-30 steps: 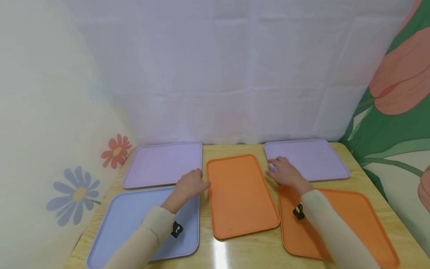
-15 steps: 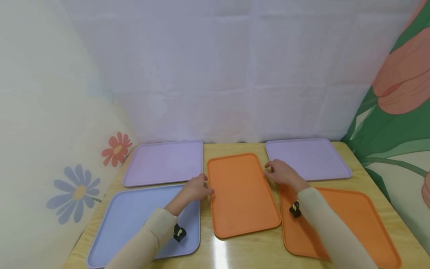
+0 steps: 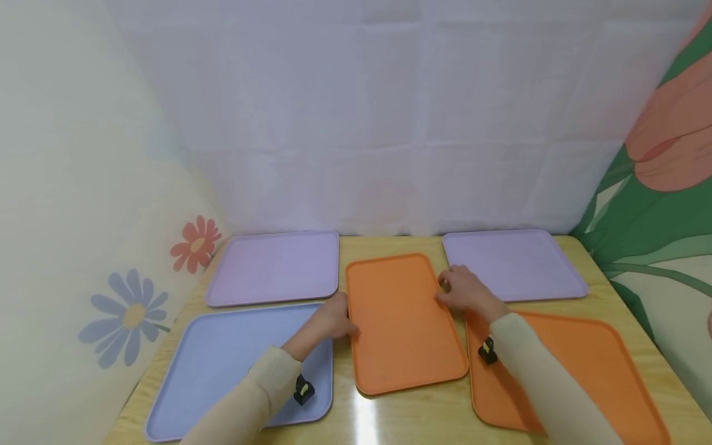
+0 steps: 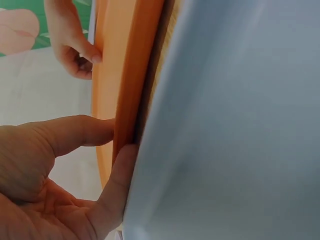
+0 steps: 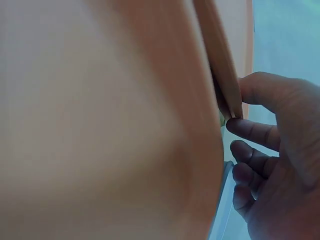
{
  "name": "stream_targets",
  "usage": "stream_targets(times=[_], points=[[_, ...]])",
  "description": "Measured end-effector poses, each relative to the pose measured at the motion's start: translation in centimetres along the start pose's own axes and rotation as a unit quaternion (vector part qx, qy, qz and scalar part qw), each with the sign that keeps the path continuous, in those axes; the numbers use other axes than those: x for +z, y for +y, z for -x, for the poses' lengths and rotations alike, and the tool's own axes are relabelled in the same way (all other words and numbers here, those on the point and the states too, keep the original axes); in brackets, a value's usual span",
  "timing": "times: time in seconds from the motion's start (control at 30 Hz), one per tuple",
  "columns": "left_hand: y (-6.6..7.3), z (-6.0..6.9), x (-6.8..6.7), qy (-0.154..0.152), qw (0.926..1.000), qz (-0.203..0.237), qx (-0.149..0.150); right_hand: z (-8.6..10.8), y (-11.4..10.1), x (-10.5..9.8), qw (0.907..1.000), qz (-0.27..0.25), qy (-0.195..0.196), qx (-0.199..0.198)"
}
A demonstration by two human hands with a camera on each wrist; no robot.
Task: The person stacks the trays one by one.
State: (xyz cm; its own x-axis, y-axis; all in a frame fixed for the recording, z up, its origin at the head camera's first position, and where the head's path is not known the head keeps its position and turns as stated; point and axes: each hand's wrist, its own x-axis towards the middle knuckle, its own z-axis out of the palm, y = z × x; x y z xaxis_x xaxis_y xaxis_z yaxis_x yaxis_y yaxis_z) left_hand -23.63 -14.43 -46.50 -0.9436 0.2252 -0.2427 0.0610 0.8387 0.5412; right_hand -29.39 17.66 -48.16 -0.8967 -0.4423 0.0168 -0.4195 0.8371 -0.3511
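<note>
An orange tray (image 3: pixel 406 327) lies slightly turned at the middle of the table, between my two hands. My left hand (image 3: pixel 332 317) pinches its left rim; in the left wrist view the thumb is on top of the orange rim (image 4: pixel 131 85) and a finger lies against its outer side. At the opposite long side, my right hand (image 3: pixel 466 290) pinches the right rim between thumb and index finger. The right wrist view has that rim (image 5: pixel 226 65) between those fingertips, with the other fingers loosely curled below.
A blue tray (image 3: pixel 222 364) is at the near left, and a second orange tray (image 3: pixel 578 364) at the near right. Two lilac trays, left (image 3: pixel 275 266) and right (image 3: pixel 517 262), stand at the back before a white cloth (image 3: pixel 384 123). Printed cloth walls flank the wooden table (image 3: pixel 384 426).
My left hand has moved right and slightly towards me onto the tray's left rim. My right hand's fingers have closed in on the right rim. The trays have not visibly moved on the table.
</note>
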Motion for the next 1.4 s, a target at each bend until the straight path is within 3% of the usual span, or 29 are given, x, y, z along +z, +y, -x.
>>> stream_targets(times=[0.3,0.53,0.77,1.13,1.4], points=[[0.2,-1.2,0.3,0.008,0.9989,-0.045,0.009,0.6,-0.3,-0.2,0.9989,0.043,0.007,0.014],[0.4,-1.7,0.0,-0.021,0.9997,-0.007,-0.007,1.7,-0.9,-0.2,0.9974,0.066,-0.002,0.027],[0.5,-2.1,-0.2,-0.054,0.9962,0.059,-0.035,2.2,-0.9,0.2,0.9981,0.046,0.003,0.042],[0.3,-2.5,0.1,-0.065,0.9941,0.079,-0.034,4.3,0.7,-1.2,0.9977,-0.033,0.051,0.029],[0.1,-2.6,-0.2,-0.076,0.9916,0.099,-0.032,7.3,2.6,-3.0,0.997,-0.049,0.059,0.01]])
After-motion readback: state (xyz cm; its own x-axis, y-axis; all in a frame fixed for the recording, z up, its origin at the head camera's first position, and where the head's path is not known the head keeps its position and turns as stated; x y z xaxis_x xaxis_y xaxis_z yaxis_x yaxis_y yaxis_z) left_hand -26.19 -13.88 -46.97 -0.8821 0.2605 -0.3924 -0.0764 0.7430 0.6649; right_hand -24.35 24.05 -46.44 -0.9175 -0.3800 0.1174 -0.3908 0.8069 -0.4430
